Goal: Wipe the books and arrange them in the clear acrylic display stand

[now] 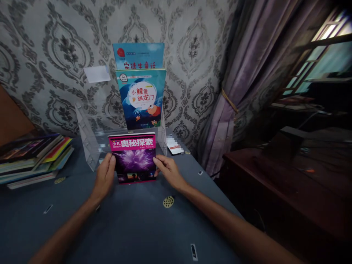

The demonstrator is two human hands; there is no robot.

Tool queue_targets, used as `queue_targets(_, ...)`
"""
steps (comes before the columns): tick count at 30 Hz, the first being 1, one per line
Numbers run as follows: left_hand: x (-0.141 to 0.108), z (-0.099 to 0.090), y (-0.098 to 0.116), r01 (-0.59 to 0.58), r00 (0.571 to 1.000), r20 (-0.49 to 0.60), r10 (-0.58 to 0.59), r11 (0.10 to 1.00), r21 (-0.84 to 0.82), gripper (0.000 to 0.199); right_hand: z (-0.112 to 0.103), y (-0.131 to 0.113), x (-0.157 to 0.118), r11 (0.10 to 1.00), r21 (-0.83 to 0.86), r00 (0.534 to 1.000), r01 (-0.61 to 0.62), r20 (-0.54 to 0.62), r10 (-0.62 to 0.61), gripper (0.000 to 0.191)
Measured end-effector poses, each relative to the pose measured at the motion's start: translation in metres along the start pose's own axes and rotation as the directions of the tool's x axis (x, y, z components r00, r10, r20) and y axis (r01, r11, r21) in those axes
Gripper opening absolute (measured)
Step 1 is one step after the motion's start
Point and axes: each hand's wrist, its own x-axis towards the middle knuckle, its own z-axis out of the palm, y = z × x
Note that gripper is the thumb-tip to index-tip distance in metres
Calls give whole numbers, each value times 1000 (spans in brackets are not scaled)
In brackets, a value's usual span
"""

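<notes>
Between my two hands a pink and purple book (134,158) is held upright, its front cover facing me. My left hand (104,174) grips its left edge, and my right hand (169,170) pinches the right edge with the thumb on the cover. The book is low over the table, in front of a clear plastic stepped rack (87,141); whether its bottom touches anything, I cannot tell. On the rack behind it stands a blue book with orange fish (143,99). A taller light-blue book (140,53) shows above that one, its lower part hidden.
A stack of books (35,157) lies at the left on the dark blue tabletop (118,223). Right of the rack is a white, partly blurred flat item (175,145). A purple curtain (222,91) hangs beyond, with a dark red cabinet (275,187) at the right.
</notes>
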Motion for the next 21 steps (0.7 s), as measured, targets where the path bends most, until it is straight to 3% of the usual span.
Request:
queue_targets(5, 12, -4, 6, -32, 998, 51, 30, 998, 45, 35, -3, -9, 14, 999, -3, 998, 49, -41, -49, 53)
queue_targets(10, 44, -9, 32, -76, 997, -6, 77, 995, 69, 30, -13, -44, 48, 976, -61, 972, 210, -95, -215, 43)
queue_targets(13, 66, -12, 58, -175, 975, -119, 186, 979, 102, 30, -20, -72, 71, 915, -136, 907, 379, -144, -397, 35)
queue_targets(16, 81, -10, 81, -285, 917, -244, 317, 946, 156, 29, -26, -93, 89, 843, -233, 828, 484, -189, -528, 36)
queue_targets(19, 91, -3, 90, -350, 865, -306, 397, 916, 198, 24, -32, -101, 99, 793, -300, 778, 530, -202, -595, 39)
queue_targets(21, 95, 5, 88, -367, 860, -298, 415, 908, 203, 22, -37, -98, 103, 783, -319, 768, 534, -204, -607, 40)
